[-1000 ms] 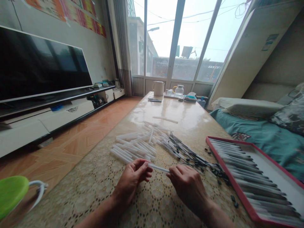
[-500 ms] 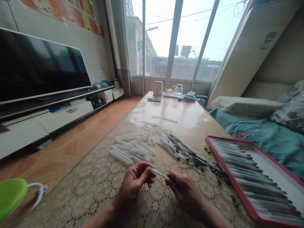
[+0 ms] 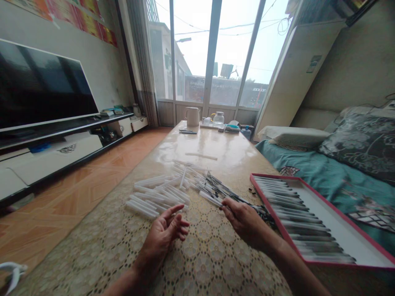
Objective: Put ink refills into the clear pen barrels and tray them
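My right hand (image 3: 242, 218) is closed on one end of a whitish pen (image 3: 210, 199), which points up and left over the table. My left hand (image 3: 166, 232) is open, fingers apart and holding nothing. Just beyond it lies a heap of white translucent pen barrels (image 3: 156, 193). Dark, thin pen refills (image 3: 220, 187) are strewn beyond my right hand, which partly covers them and the small black caps (image 3: 266, 213) beside the box. Rows of dark-tipped pens (image 3: 304, 222) fill the left side of a pink-rimmed box (image 3: 342, 213).
The long table wears a patterned cover (image 3: 197, 263). A single white tube (image 3: 201, 156) lies farther back. At the far end stand a kettle (image 3: 192, 116), a glass jar (image 3: 219, 118) and a tissue pack (image 3: 232, 126). A bed with teal cloth (image 3: 317, 176) is at right.
My left hand has let go of the pen and opened. My right hand has carried the pen away from it, toward the refills. The view has turned a little to the right.
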`<state>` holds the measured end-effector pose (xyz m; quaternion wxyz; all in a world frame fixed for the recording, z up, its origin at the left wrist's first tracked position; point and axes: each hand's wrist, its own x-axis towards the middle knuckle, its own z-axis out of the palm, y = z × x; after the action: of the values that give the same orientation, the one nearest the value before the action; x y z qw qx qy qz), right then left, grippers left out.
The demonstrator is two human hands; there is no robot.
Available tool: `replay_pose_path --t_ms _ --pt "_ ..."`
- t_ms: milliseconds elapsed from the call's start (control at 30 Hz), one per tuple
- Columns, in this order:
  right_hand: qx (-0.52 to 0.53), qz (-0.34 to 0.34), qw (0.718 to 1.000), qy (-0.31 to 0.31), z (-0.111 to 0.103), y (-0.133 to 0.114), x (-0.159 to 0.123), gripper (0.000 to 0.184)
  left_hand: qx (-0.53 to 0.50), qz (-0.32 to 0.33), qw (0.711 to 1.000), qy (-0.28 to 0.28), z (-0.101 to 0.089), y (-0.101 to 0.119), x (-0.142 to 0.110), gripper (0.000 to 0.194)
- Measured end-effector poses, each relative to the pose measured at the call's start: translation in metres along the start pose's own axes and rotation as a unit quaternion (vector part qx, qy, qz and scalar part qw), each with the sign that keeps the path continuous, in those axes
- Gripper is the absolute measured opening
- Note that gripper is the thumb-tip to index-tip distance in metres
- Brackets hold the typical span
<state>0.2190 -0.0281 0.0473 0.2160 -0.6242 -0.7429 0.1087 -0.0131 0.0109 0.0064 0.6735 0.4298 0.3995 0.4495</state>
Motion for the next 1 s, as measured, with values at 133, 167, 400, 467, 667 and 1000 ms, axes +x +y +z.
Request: replay_pose_path --t_ms 133,167,400,467,667,1000 --pt "-0.035 0.058 0.997 0.021 -0.043 0.056 0.003 0.024 0.011 0.004 1.0 -0.004 -0.001 -0.002 0.0 0.049" --pt "-0.053 0.073 0.995 0.051 -0.052 0.074 0.0 0.023 0.015 0.004 1.0 -0.005 -0.001 -0.002 -0.001 0.047" --pt "-0.189 0.091 0.965 0.157 -0.086 0.188 -0.052 0.024 0.015 -0.003 1.0 -0.003 0.001 0.001 -0.002 0.043" --pt "-0.19 0.08 0.968 0.143 -0.085 0.204 -0.067 0.03 0.01 -0.004 1.0 -0.001 0.002 0.002 -0.002 0.041" --pt "-0.218 0.073 0.963 0.139 -0.074 0.227 -0.085 0.035 0.006 -0.006 1.0 -0.009 -0.001 -0.001 -0.001 0.036" --pt "-0.203 0.039 0.952 0.227 -0.05 0.172 -0.056 0.02 -0.001 0.008 1.0 0.001 -0.002 -0.005 0.001 0.029"
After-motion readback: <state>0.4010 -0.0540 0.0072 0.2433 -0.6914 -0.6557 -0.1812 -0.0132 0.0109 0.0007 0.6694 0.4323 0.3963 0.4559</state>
